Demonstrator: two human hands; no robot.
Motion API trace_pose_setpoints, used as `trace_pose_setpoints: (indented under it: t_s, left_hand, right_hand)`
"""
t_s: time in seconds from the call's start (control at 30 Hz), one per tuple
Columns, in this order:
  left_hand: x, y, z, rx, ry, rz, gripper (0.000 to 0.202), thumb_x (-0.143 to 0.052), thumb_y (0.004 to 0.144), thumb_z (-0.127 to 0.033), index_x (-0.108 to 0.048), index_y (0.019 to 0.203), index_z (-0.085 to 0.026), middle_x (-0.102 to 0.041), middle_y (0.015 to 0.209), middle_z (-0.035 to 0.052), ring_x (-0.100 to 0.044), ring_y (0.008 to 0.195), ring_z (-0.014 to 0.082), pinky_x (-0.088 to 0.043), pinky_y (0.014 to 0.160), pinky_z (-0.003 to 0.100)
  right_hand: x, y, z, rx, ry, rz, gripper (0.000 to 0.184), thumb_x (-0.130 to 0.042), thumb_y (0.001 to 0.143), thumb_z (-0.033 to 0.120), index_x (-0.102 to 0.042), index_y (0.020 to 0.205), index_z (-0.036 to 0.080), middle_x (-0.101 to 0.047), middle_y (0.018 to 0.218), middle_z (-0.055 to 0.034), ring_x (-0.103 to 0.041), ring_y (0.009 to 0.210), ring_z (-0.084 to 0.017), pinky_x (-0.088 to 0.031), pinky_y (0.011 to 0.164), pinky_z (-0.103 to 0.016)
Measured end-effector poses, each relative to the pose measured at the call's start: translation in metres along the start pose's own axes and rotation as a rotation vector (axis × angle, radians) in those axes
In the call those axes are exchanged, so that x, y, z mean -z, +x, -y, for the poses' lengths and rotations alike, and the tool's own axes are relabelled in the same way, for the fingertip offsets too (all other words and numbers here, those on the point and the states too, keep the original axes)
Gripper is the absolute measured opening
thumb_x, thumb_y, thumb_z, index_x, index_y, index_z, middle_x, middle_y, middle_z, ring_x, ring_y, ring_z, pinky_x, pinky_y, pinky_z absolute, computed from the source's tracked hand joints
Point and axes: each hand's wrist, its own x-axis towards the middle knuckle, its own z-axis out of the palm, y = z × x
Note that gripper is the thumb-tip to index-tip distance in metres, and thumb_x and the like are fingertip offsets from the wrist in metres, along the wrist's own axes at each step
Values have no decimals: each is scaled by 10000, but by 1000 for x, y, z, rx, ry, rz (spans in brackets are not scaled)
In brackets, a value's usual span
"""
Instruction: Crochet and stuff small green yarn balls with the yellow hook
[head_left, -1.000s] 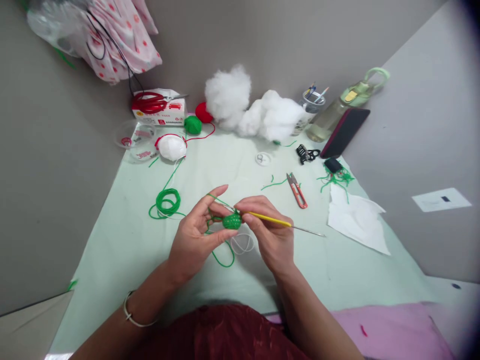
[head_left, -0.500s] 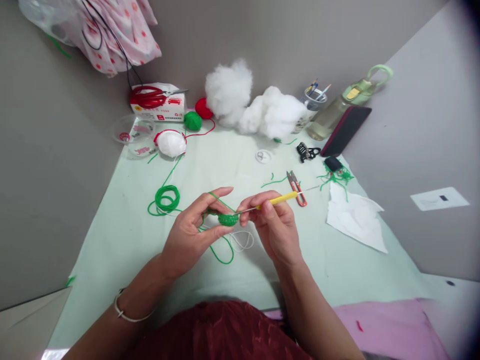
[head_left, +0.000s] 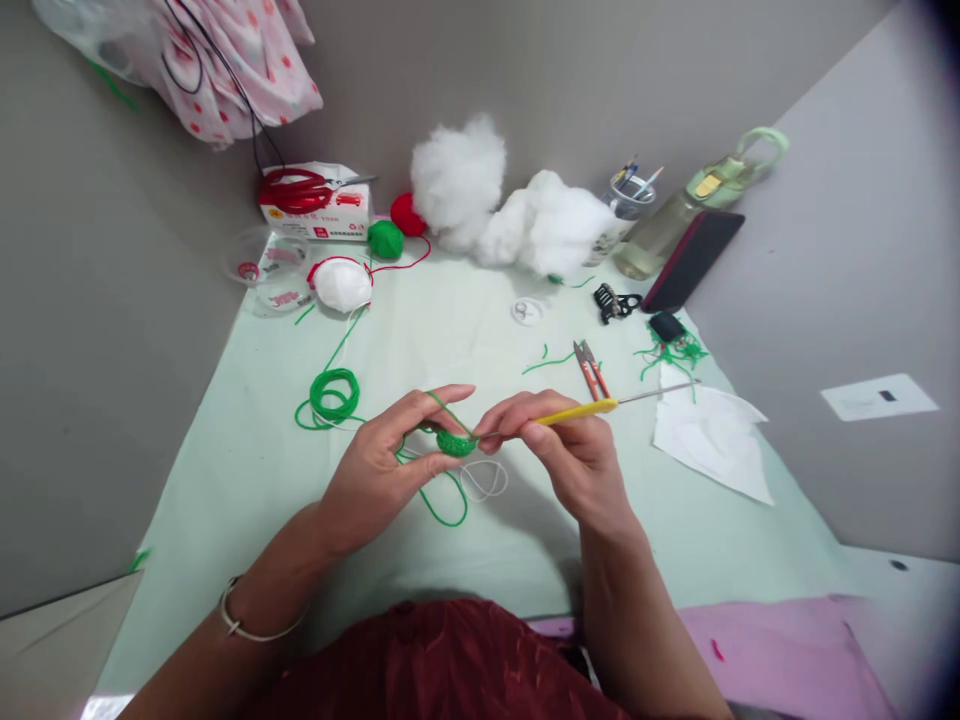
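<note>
Between thumb and fingers, my left hand [head_left: 382, 465] pinches a small green crochet piece [head_left: 455, 443]. Green yarn [head_left: 448, 412] runs over its raised index finger down to the work. My right hand [head_left: 574, 455] is closed round a crochet hook [head_left: 577, 411] with a yellow handle and metal ends. The hook's left tip meets the right edge of the piece; whether a loop sits on it is too small to tell. Its other end points out to the right. A coil of green yarn [head_left: 334, 397] lies on the table left of my hands, with loose green and white strands beneath them.
Thread snips [head_left: 592, 370] lie beyond my right hand, near white paper [head_left: 709, 435] and a hair clip [head_left: 615, 303]. White stuffing [head_left: 555, 225], a bottle [head_left: 675, 220] and a phone [head_left: 694, 262] stand along the back. Yarn balls [head_left: 385, 240] and a box with red scissors [head_left: 296, 192] are back left.
My right hand has moved right, and the hook has drawn rightward with it, its handle now farther from the piece. The left hand has barely shifted.
</note>
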Motion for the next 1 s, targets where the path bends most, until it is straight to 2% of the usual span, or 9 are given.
trace_pose_setpoints:
  t_s: [0.27, 0.37, 0.47, 0.53, 0.6, 0.7, 0.8, 0.9, 1.0]
  left_hand:
    - [-2, 2, 4, 54, -35, -42, 560, -793, 851, -142, -687, 1369, -328, -722, 983, -12, -662, 1008, 178, -456, 1083, 350]
    - [-4, 3, 3, 84, -124, -79, 518, -824, 839, -185, -712, 1329, -308, -719, 982, -12, -661, 984, 166, -475, 1050, 330]
    - [-9, 2, 1, 116, -268, -109, 534, -840, 832, -195, -704, 1337, -300, -710, 970, -18, -660, 969, 149, -492, 1016, 301]
    - [-15, 0, 0, 133, -366, -120, 565, -847, 827, -181, -694, 1354, -312, -698, 974, -21, -656, 974, 139, -503, 986, 275]
    - [-21, -3, -2, 163, -478, -109, 560, -844, 835, -181, -698, 1353, -335, -683, 990, -22, -648, 970, 128, -510, 942, 244]
    - [-27, -6, -6, 257, -685, -53, 523, -827, 860, -217, -706, 1351, -350, -656, 988, -20, -631, 930, 110, -506, 883, 210]
    - [-27, -5, -9, 334, -845, -9, 527, -842, 841, -265, -715, 1351, -303, -639, 989, -6, -608, 905, 111, -489, 873, 202]
    - [-23, -3, -9, 344, -875, -9, 595, -871, 788, -243, -708, 1359, -270, -633, 1003, 7, -599, 942, 136, -475, 903, 226]
    - [-17, 0, -7, 293, -807, -36, 595, -846, 790, -208, -700, 1364, -268, -615, 994, 7, -582, 942, 148, -464, 912, 253]
  right_hand:
    - [-5, -1, -2, 203, -317, 61, 205, -556, 1029, 116, -711, 1116, 219, -754, 1029, -77, -724, 998, -187, -606, 869, -358]
    - [-10, -6, -7, 294, -452, 1, 264, -555, 1020, 109, -706, 1180, 256, -765, 1092, -82, -737, 1003, -197, -626, 840, -356]
    - [-16, -12, -11, 404, -690, -62, 342, -604, 988, 109, -706, 1251, 302, -768, 1156, -85, -744, 1016, -219, -645, 803, -353]
    - [-22, -16, -10, 464, -832, -114, 437, -647, 950, 75, -704, 1300, 331, -771, 1156, -79, -743, 1018, -232, -651, 823, -365]
    - [-27, -21, -9, 478, -875, -168, 550, -671, 920, 35, -684, 1362, 361, -776, 1127, -67, -742, 1011, -238, -650, 861, -377]
    - [-33, -25, -9, 452, -797, -227, 618, -695, 911, 40, -655, 1413, 399, -780, 1119, -50, -742, 1014, -244, -653, 865, -379]
    - [-35, -21, -10, 434, -572, -307, 497, -676, 960, 122, -694, 1358, 420, -778, 1128, -38, -747, 975, -228, -656, 792, -372]
    - [-35, -14, -10, 319, -329, -318, 372, -654, 990, 159, -761, 1246, 406, -789, 1094, -31, -750, 949, -208, -648, 770, -364]
    - [-32, -10, -7, 231, -207, -304, 332, -644, 993, 143, -785, 1189, 371, -802, 1053, -31, -746, 974, -210, -640, 809, -390]
